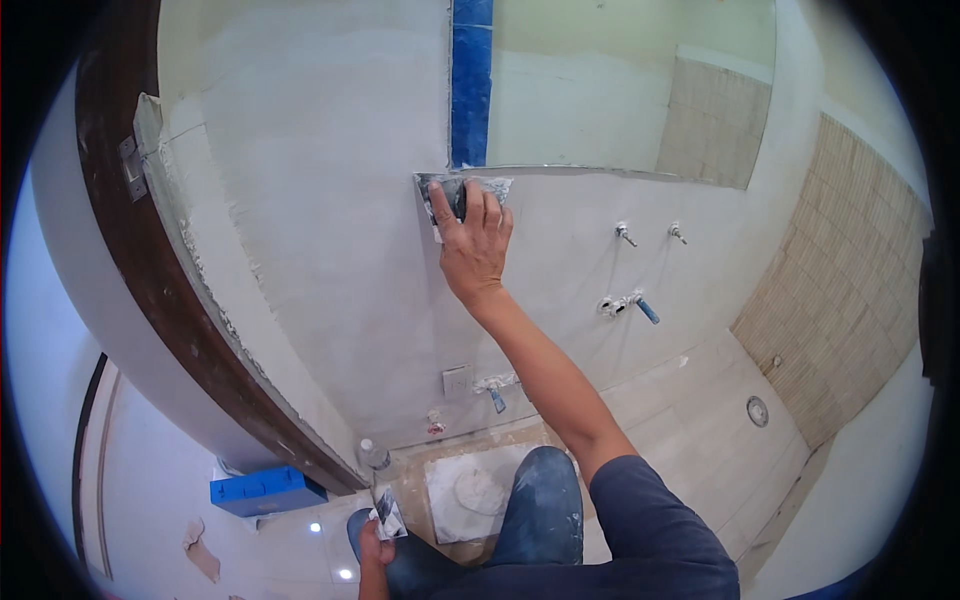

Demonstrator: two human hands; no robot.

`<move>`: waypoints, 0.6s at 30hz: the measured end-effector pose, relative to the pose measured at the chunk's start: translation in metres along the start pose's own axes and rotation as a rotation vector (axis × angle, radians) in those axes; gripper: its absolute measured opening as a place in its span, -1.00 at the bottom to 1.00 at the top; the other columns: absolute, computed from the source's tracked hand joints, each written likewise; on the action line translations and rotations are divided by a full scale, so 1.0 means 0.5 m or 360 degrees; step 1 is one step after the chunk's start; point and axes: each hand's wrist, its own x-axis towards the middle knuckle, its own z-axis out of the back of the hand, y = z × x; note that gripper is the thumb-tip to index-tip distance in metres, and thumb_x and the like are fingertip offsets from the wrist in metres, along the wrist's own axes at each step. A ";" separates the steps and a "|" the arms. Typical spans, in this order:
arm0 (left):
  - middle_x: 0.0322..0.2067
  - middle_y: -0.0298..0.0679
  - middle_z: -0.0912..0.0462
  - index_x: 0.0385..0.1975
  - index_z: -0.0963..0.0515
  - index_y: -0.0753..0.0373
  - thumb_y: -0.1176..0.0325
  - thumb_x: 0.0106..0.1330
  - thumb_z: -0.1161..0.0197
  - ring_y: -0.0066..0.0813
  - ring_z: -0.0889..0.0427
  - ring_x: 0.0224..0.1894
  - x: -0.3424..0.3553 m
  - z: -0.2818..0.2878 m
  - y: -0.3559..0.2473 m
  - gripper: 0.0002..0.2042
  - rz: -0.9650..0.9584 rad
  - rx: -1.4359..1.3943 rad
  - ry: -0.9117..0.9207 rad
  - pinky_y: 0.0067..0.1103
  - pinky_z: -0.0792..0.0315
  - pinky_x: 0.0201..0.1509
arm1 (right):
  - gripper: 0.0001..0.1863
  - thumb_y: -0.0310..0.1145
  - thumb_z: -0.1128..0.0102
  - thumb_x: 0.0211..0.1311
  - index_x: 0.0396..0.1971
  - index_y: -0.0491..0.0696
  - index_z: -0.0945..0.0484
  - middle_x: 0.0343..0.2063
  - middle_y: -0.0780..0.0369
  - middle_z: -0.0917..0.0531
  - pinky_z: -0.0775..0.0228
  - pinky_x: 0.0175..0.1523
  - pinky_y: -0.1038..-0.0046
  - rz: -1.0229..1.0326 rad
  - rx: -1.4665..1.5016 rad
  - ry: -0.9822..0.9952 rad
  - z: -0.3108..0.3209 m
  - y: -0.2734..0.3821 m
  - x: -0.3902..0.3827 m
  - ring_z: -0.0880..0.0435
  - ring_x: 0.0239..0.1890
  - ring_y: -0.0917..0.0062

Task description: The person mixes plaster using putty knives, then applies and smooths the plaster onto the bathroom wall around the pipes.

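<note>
My right hand (470, 245) grips a wide metal putty blade (498, 187) smeared with white filler, pressed on the white wall (330, 220) just below the lower left corner of a mirror (590, 80). A blue strip (471, 95) runs up the mirror's left side. Low at the bottom, my left hand (377, 545) holds a second putty blade (390, 512) carrying white filler.
A dark wooden door frame (135, 230) is at left, above a blue box (260, 490). A plastic bottle (376, 460) stands by the wall. Pipe fittings (625, 305) protrude below the mirror. A white-dusted board (450, 490) lies below. Tiles (820, 270) cover the right wall.
</note>
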 end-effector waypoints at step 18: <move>-0.15 -0.38 -0.72 -0.01 -0.52 0.07 0.33 0.38 -0.15 -0.39 -0.76 -0.18 0.003 0.024 -0.005 -0.79 -0.0021 -0.0087 -0.0060 -0.48 -0.59 -0.19 | -0.33 -0.50 -0.20 0.19 0.32 0.35 -0.54 0.21 0.17 -0.48 -0.18 0.32 0.07 0.0136 -0.0049 -0.0051 0.013 -0.114 0.001 -0.37 0.23 0.25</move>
